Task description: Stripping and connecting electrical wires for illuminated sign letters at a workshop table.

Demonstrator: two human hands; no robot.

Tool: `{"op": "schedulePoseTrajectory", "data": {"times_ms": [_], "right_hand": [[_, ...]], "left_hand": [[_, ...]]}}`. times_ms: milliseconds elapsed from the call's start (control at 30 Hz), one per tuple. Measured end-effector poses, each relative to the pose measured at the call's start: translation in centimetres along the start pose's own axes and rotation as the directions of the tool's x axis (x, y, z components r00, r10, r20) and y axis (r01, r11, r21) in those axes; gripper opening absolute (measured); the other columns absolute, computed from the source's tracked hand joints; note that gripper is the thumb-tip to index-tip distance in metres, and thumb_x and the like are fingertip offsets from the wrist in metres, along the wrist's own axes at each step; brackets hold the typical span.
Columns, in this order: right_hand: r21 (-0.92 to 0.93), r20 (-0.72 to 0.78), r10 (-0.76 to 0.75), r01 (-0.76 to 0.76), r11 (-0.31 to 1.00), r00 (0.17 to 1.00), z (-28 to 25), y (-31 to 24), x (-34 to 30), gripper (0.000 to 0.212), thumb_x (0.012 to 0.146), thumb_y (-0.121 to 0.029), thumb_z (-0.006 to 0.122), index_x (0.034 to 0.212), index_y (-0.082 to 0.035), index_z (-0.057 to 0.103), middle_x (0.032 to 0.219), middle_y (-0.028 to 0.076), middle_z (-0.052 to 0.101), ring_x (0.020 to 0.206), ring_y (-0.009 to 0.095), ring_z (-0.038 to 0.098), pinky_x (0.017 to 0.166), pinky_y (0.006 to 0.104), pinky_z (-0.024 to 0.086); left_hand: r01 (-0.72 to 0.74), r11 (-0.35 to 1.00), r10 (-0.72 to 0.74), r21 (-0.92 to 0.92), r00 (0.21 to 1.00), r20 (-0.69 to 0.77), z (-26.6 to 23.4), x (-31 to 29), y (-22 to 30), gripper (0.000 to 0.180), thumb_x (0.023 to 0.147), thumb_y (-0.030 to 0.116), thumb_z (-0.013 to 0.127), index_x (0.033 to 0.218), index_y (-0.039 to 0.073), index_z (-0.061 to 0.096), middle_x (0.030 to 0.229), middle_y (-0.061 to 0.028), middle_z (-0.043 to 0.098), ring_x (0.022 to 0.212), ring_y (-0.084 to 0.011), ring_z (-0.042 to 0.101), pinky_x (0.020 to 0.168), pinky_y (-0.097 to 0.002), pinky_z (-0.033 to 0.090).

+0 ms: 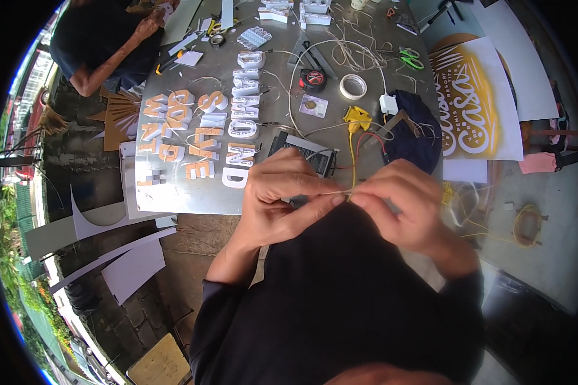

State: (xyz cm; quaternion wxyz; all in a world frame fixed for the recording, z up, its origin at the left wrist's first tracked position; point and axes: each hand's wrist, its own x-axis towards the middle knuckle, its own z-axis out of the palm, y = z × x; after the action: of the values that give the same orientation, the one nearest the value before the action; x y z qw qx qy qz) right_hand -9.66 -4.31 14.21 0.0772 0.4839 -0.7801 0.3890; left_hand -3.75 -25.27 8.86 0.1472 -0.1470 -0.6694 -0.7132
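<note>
In front of my chest, both hands meet over a thin pale wire [334,192]. My left hand [279,199] pinches it between thumb and forefinger, and my right hand [401,202] grips it from the other side, fingertips nearly touching. A yellow cord runs from near my fingers up to a yellow plug or socket [358,119] on the table. Just beyond my left hand lies a dark boxy power supply [295,149], partly hidden by that hand. A red wire [361,137] curves beyond my right hand, near a dark blue cloth [414,125].
White box letters [243,128] stand in rows on the metal table [192,200]. A tape measure [313,79], a tape roll [352,86], green-handled scissors [411,58] and tangled cables lie farther back. A printed yellow sheet [481,99] is at right. Another person [103,45] works at far left.
</note>
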Motion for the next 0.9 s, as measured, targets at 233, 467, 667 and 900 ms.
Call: {"op": "schedulePoseTrajectory", "data": {"times_ms": [233,467,667,900], "right_hand": [[0.684,0.568,0.554,-0.724,0.095,0.609,-0.6,0.8,-1.8,0.022,0.099,-0.022,0.063,0.093,-0.001,0.065,0.081,0.004,0.065,0.068,0.012,0.06,0.061,0.0251,0.047],[-0.316,-0.013,-0.271,0.253,0.915,0.963,-1.0,0.4,-2.0,0.052,0.07,-0.007,0.09,0.114,-0.008,0.063,0.108,0.008,0.063,0.089,0.025,0.064,0.072,0.0365,0.052],[-0.584,0.168,-0.551,0.533,0.612,0.817,-1.4,0.6,-0.3,0.022,0.089,-0.02,0.071,0.107,-0.011,0.075,0.094,0.0,0.068,0.084,0.014,0.06,0.063,0.0262,0.044],[-0.179,-0.045,-0.21,0.199,0.964,0.977,-0.1,0.2,-0.1,0.017,0.076,-0.005,0.083,0.091,-0.004,0.075,0.078,0.005,0.067,0.067,0.018,0.063,0.059,0.0295,0.046]], "left_hand": [[-0.216,0.93,0.212,0.296,0.976,0.048,-0.3,0.2,0.2,0.016,0.072,0.0,0.083,0.087,0.003,0.079,0.067,-0.002,0.064,0.06,-0.0122,0.052,0.059,-0.0289,0.036],[0.429,0.686,-0.505,-0.588,0.862,0.041,-0.2,-0.8,0.1,0.008,0.077,-0.005,0.081,0.081,-0.002,0.075,0.074,-0.0049,0.068,0.067,-0.0074,0.059,0.062,-0.0227,0.042],[0.504,0.667,-0.529,-0.548,0.839,0.128,0.5,-0.8,0.5,0.008,0.077,-0.004,0.081,0.083,0.0,0.076,0.073,-0.0031,0.068,0.067,-0.0071,0.059,0.062,-0.0227,0.042],[0.087,0.993,-0.09,-0.086,0.995,-0.041,0.9,-0.9,-0.3,0.014,0.074,-0.001,0.083,0.086,0.004,0.079,0.067,-0.0028,0.065,0.062,-0.0117,0.052,0.059,-0.0281,0.038]]}}
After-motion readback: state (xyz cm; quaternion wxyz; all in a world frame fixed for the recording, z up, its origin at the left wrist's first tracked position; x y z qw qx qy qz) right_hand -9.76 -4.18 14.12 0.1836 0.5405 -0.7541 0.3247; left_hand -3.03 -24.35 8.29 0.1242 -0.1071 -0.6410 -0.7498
